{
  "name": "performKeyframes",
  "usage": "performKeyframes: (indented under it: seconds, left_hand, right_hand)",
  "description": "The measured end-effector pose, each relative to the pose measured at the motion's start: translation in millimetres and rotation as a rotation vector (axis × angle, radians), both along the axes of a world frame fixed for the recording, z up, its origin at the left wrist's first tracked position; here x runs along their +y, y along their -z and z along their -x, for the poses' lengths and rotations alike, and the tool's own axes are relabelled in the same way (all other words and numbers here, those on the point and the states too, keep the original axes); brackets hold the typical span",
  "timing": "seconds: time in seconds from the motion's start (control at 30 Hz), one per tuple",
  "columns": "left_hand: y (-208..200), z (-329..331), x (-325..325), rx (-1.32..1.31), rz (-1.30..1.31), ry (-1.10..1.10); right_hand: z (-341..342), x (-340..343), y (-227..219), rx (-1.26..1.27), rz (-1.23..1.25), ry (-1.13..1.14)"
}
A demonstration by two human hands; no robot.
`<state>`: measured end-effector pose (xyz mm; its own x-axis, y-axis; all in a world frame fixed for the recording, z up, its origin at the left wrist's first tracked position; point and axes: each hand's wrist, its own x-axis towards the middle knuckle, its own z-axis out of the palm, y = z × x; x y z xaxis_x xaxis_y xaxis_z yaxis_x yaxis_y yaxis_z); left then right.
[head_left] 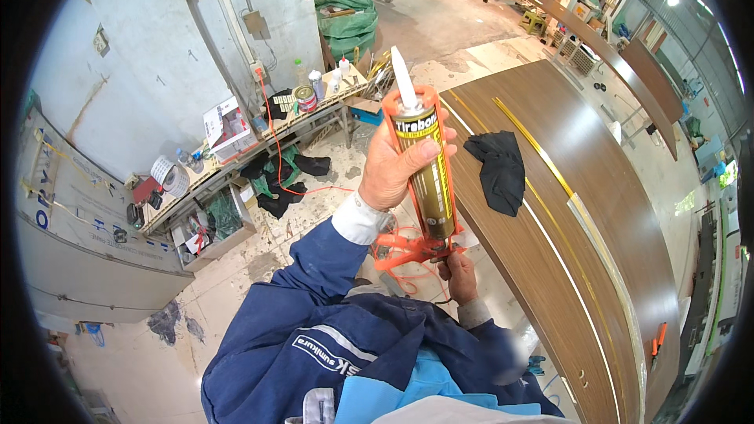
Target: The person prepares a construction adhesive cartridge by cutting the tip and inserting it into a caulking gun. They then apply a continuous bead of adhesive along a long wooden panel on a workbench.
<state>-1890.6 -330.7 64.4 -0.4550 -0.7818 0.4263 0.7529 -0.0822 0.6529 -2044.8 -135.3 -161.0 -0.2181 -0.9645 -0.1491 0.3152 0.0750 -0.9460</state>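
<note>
Beside the broad brown table point(609, 157), an orange caulking gun point(402, 250) with a gold cartridge point(432, 198) was held nearly upright. The left hand point(397, 163), raised on a bent arm point(330, 250), was clamped around its middle, while the right hand point(460, 278), lower down, gripped its rear end; the cartridge's black-and-yellow label point(416, 126) bore white lettering.

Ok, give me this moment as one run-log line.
Left hand: gripping cartridge in orange caulking gun | right hand: at gun's rear, grip unclear | nozzle: upward | black cloth: on brown panel
</note>
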Motion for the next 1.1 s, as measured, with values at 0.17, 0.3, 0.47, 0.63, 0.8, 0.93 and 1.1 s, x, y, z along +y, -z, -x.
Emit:
performKeyframes:
  seconds: [0.17, 0.3, 0.47, 0.63, 0.8, 0.93, 1.1]
  left_hand:
    - [-14.0, -16.4, 3.2, -0.181, 0.037, -0.062]
    - [-22.2, -25.4, 7.0, -0.21, 0.024, -0.11]
    - [-29.7, -28.6, 8.7, -0.18, -0.058, -0.157]
    - [-19.7, -28.2, -0.5, -0.182, -0.035, -0.212]
    - [7.1, -30.3, -10.2, -0.201, 0.009, -0.183]
    - [38.2, -23.4, 5.6, -0.149, -0.162, -0.087]
    - [66.1, -18.2, -21.9, -0.235, -0.279, -0.187]
  right_hand:
    - [-6.6, 9.8, 9.6, -0.022, 0.031, 0.016]
    - [-11.5, 17.1, 7.2, 0.049, 0.025, 0.032]
    - [-26.5, 20.1, 4.4, 0.123, 0.034, 0.082]
    - [-28.1, 24.5, -3.3, 0.204, 0.042, 0.108]
    - [-27.6, 25.6, -22.8, 0.291, 0.064, 0.128]
    - [-39.8, 17.4, -47.1, 0.385, 0.062, 0.169]
    - [-33.4, 16.8, -85.6, 0.741, -0.039, 0.077]
